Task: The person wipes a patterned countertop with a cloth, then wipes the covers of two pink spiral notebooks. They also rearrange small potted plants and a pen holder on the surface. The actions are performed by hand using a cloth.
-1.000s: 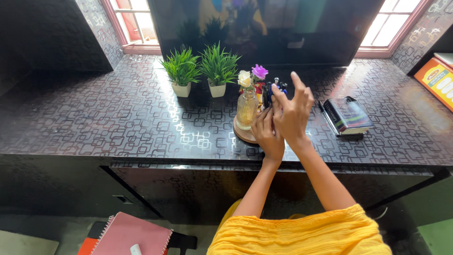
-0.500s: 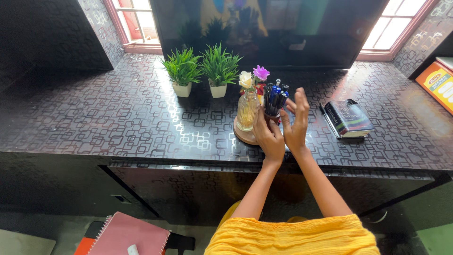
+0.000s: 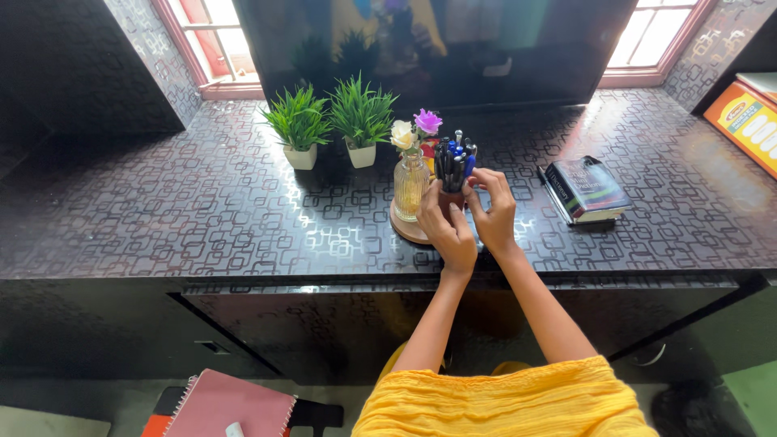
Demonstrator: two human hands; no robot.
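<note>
A pen holder [image 3: 452, 194] is standing near the middle of the tabletop [image 3: 202, 210], with pens [image 3: 453, 160] sticking up out of it. The left hand [image 3: 447, 226] and right hand [image 3: 492, 212] are flanking it on either side. Just left of it a vase [image 3: 409, 184] is sitting on a round coaster [image 3: 402, 231]; the holder seems to be resting there too. Two potted plants [image 3: 330, 121] are standing behind and to the left. A book [image 3: 587, 188] is lying to the right.

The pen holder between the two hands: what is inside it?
The pen holder contains a bunch of pens, black and blue, standing upright. Only their tops show. The left hand and right hand cover most of the holder, so the pens' lower ends are hidden.
</note>
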